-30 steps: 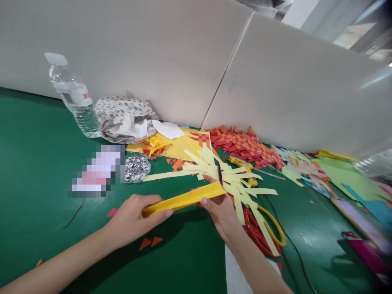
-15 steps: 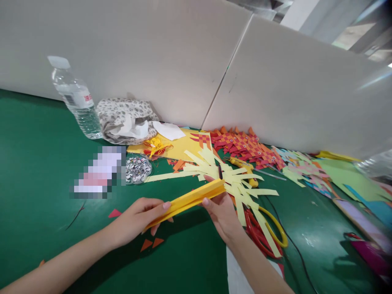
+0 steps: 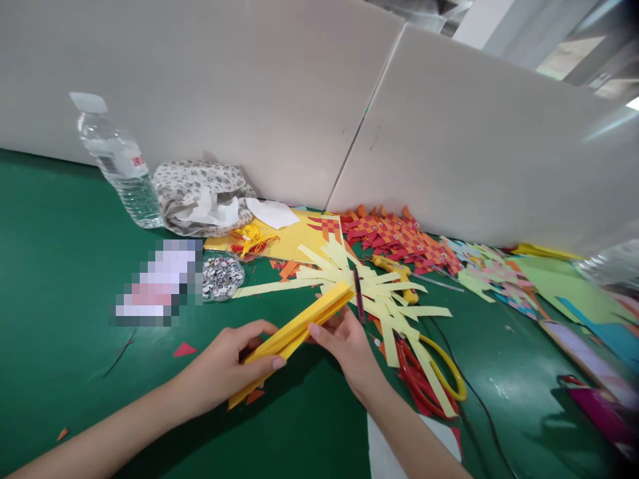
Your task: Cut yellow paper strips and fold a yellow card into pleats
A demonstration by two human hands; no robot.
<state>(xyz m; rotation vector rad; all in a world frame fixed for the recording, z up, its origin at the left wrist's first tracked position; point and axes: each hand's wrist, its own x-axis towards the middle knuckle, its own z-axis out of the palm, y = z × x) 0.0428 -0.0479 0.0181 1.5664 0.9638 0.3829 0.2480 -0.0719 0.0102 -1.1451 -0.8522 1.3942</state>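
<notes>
A long strip of folded yellow paper [image 3: 304, 318] is held slantwise above the green table, its right end higher in the view. Near its lower end my left hand [image 3: 224, 366] grips it, thumb on top and fingers behind. Closed on the paper's upper half is my right hand [image 3: 344, 346], thumb in front and the other fingers partly hidden. Just beyond that hand, a dark pen [image 3: 359, 299] lies on a pile of pale yellow paper strips [image 3: 387, 293]. Small orange paper scraps [image 3: 255, 396] show beneath the folded paper.
Scissors with red handles [image 3: 417, 379] lie right of my hands, beside a yellow loop [image 3: 452, 369]. Behind are woven red-orange paper fish [image 3: 394, 236], a yellow glue gun [image 3: 397, 269], googly eyes [image 3: 223, 278] and a patterned bag [image 3: 200, 193]. A water bottle [image 3: 120, 166] stands far left.
The folded paper has tilted more steeply, its left end swinging down toward me. My right hand has shifted left along it, and my left thumb sits lower.
</notes>
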